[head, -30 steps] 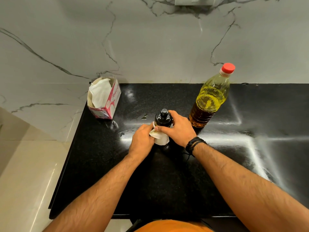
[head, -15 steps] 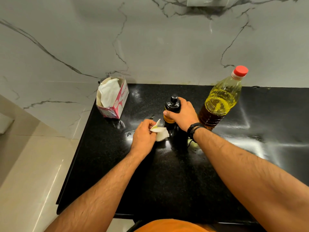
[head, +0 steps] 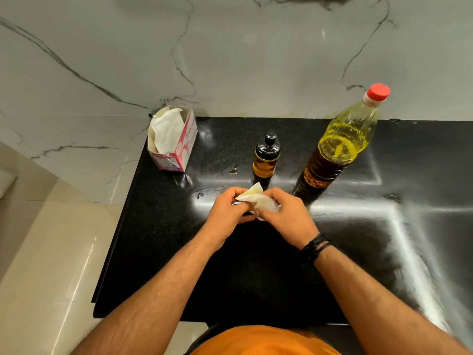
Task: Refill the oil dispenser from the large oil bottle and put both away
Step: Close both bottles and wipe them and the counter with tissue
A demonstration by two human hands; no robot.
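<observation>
An orange shirt (head: 266, 340) fills the near edge, and both bare forearms reach forward over the black bench (head: 256, 278). The right wrist wears a black band (head: 316, 245). The two hands meet above the middle of the bench: the left hand (head: 225, 213) has its fingers curled and pinches the near-left edge of a crumpled white tissue (head: 256, 201), while the right hand (head: 286, 216) curls its fingers round the tissue's right side, so each grip is closed on the tissue. One corner of the tissue sticks up between the hands and looks stained yellowish. Just beyond the hands the dispenser (head: 266, 157) stands upright on the bench, apart from both hands, with a black cap and amber oil inside. Beyond the right hand and further right, the bottle (head: 343, 147) stands upright with its red cap on, yellow oil showing in it. A few shiny wet marks (head: 233, 171) lie on the bench just beyond the left hand. Further beyond the left hand, at the bench's far-left corner, sits an open pink-and-white tissue box (head: 179, 149) with white tissue showing. A veined marble wall (head: 230, 60) rises behind everything.
</observation>
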